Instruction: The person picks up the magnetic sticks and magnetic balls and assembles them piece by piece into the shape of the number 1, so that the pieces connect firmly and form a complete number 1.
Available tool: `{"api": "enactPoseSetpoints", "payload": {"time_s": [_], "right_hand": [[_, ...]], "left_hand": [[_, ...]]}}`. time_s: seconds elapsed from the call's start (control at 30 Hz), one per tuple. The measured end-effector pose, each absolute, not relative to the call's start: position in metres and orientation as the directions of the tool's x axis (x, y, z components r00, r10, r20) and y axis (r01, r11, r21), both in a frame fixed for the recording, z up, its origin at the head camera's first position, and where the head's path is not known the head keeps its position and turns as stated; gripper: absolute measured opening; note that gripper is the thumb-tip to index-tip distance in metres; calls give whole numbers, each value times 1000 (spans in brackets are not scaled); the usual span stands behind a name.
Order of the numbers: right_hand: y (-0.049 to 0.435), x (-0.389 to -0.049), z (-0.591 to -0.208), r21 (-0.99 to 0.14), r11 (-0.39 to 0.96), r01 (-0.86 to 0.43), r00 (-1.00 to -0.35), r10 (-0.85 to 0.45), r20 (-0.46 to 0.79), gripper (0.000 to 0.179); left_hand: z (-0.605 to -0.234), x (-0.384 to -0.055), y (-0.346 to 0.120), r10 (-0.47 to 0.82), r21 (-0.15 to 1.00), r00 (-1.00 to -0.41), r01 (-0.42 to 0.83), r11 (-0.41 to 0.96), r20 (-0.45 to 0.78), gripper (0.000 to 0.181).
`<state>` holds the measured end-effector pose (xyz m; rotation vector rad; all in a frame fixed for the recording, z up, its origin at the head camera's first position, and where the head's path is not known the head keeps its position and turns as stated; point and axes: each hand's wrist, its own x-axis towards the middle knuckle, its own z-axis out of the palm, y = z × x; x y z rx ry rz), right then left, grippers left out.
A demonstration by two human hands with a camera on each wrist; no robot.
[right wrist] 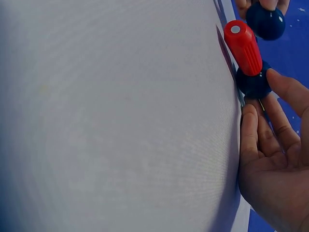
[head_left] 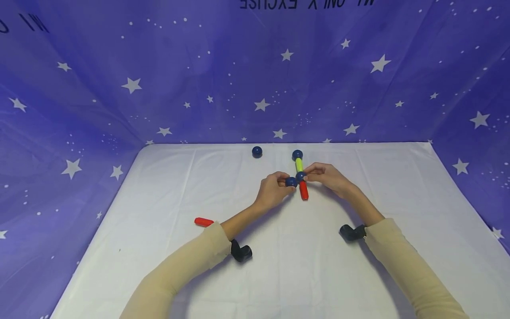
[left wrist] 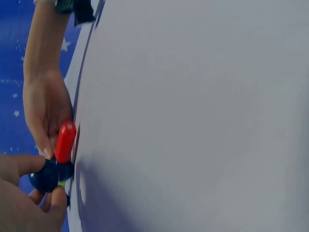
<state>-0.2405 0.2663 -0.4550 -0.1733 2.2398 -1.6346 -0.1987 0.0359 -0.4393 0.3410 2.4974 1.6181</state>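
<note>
My left hand (head_left: 273, 191) pinches a dark blue ball (head_left: 291, 182) between thumb and fingers, close beside a joined piece. That piece has a second blue ball (head_left: 300, 176) in its middle, which my right hand (head_left: 327, 177) grips from the right. A red rod (head_left: 304, 190) sticks out of the middle ball toward me. On its far side a yellow-green rod (head_left: 299, 165) links it to another blue ball (head_left: 297, 154). In the right wrist view the red rod (right wrist: 244, 48) shows a pale round spot on its free end, and the left hand's ball (right wrist: 266, 21) appears apart from the middle ball.
A loose blue ball (head_left: 256, 152) lies near the back edge of the white-covered table (head_left: 287, 274). Another red rod (head_left: 204, 222) lies at the left, partly behind the left sleeve. Black wrist-worn devices (head_left: 352, 232) hang at both cuffs. A purple star-patterned curtain (head_left: 223, 79) surrounds the table.
</note>
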Motion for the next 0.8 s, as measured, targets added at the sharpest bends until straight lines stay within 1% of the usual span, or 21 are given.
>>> {"api": "enactPoseSetpoints", "payload": {"time_s": [0.23, 0.47, 0.67, 0.8], "right_hand": [[267, -241, -455, -943, 313, 114, -927, -308, -214, 41], [267, -241, -454, -940, 327, 94, -929, -311, -202, 42], [268, -243, -458, -942, 323, 90, -929, -314, -196, 40], [268, -242, -458, -941, 324, 95, -930, -308, -200, 39]], "left_hand": [[-444, -180, 40, 328, 919, -945, 116, 378, -15, 36], [-447, -165, 47, 398, 932, -917, 152, 327, 10, 31], [-452, -159, 51, 413, 929, -911, 163, 333, 12, 32], [-455, -158, 53, 419, 924, -907, 188, 334, 34, 32]]}}
